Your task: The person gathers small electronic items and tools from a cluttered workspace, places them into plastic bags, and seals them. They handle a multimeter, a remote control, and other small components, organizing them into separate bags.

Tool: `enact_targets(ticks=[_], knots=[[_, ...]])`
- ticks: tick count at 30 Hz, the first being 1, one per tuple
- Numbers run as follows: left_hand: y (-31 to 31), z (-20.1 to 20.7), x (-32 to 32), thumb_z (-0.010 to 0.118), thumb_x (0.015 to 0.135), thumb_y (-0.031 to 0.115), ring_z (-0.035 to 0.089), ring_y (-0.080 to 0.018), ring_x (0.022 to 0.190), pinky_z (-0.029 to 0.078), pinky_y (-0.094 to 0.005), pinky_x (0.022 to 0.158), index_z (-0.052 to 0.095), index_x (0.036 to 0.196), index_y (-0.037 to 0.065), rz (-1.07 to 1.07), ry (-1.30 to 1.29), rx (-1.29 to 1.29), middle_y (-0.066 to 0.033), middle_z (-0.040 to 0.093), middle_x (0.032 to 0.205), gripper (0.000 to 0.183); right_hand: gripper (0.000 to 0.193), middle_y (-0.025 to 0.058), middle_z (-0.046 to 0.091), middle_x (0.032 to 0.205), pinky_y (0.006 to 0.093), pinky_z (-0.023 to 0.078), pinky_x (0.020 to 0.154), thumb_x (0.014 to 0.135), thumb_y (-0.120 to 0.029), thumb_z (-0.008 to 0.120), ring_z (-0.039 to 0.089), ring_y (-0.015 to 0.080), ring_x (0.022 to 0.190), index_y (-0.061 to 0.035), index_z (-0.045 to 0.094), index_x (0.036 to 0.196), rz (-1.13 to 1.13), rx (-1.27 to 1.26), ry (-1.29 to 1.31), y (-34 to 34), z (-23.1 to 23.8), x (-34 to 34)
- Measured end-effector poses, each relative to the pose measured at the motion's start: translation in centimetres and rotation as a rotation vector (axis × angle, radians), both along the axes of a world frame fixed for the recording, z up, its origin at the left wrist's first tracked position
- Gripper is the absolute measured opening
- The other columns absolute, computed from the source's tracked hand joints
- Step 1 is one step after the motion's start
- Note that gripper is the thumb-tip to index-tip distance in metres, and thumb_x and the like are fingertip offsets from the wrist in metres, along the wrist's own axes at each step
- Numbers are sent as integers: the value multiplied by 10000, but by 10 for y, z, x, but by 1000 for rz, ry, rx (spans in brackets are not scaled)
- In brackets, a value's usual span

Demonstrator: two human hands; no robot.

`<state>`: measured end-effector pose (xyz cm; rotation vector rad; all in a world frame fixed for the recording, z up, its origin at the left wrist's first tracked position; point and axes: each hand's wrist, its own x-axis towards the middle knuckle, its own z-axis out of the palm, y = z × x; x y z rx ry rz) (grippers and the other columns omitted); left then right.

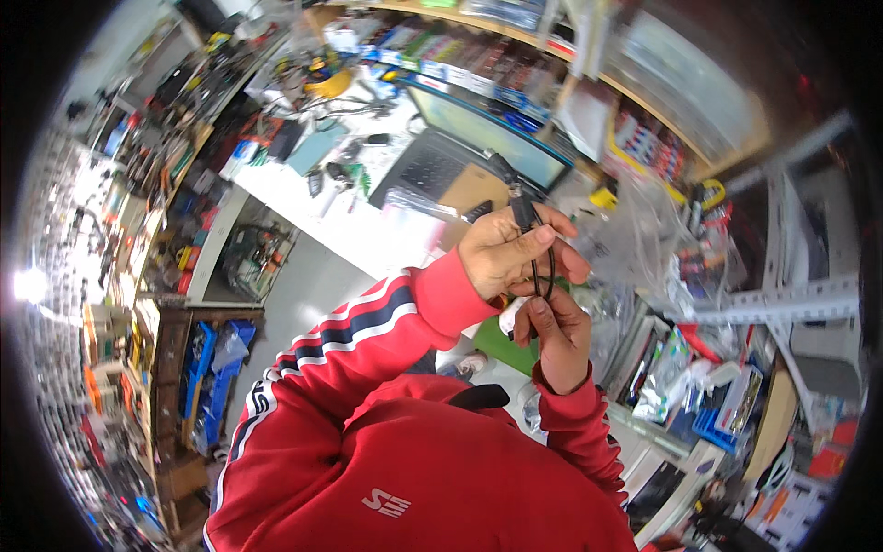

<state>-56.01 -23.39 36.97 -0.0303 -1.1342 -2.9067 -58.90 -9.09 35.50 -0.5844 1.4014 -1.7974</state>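
A short black cable [523, 212] with a thick plug end is held up in front of my chest, over the front of the desk. My left hand [492, 253] pinches it just below the plug, with thumb against fingers and the other fingers partly spread. The cable's thin loop runs down to my right hand [563, 342], whose thumb and fingers close on its lower part. Beside the right fingertips shows a small white piece [510, 317]; I cannot tell whether it belongs to the cable. Behind the plug stands an open laptop [428, 170], its lower right part hidden by the hands.
Small parts and a teal mat [315, 147] lie on the white desk [303, 207] at left. Clear plastic bags [635, 230] crowd the right side. Packed shelves [441, 46] line the back, and blue bins [216, 368] stand low at left.
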Motion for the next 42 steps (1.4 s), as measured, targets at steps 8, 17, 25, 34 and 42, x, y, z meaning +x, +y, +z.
enact_targets(ticks=[8,17,25,34,42], knots=[[-93,-2,36,399,851,197,541,-159,754,434,-239,676,404,1127,-28,87,-41,-603,-112,550,920,357,201,-9,416,577,171,288,464,839,-135,442,381,54,507,-1,462,988,33,-80,-23,-115,-1,10],[-448,-2,-49,534,740,194,572,-255,764,447,-323,664,587,892,63,665,-163,-1728,-127,586,862,208,272,-34,328,476,189,203,383,845,-256,421,244,42,384,7,481,878,-233,-81,-127,-259,-24,6],[-628,7,-219,492,607,643,490,-359,946,385,-427,801,460,1059,48,721,-699,-2042,-239,514,990,748,286,-19,324,469,197,219,391,848,-263,411,257,52,388,15,472,879,-501,-108,-78,-317,17,24],[-643,4,-184,435,694,584,515,-364,791,407,-419,705,554,844,18,1011,-247,-2334,-216,557,781,598,231,32,437,575,201,314,477,846,-141,396,394,83,514,49,487,939,-458,-115,37,-345,28,12],[-485,-58,15,622,659,141,412,-128,890,359,-237,746,275,1221,36,351,131,-917,-48,417,1037,669,308,6,360,517,198,243,410,844,-226,417,294,69,434,27,447,1016,-425,-325,-148,-331,8,6]])
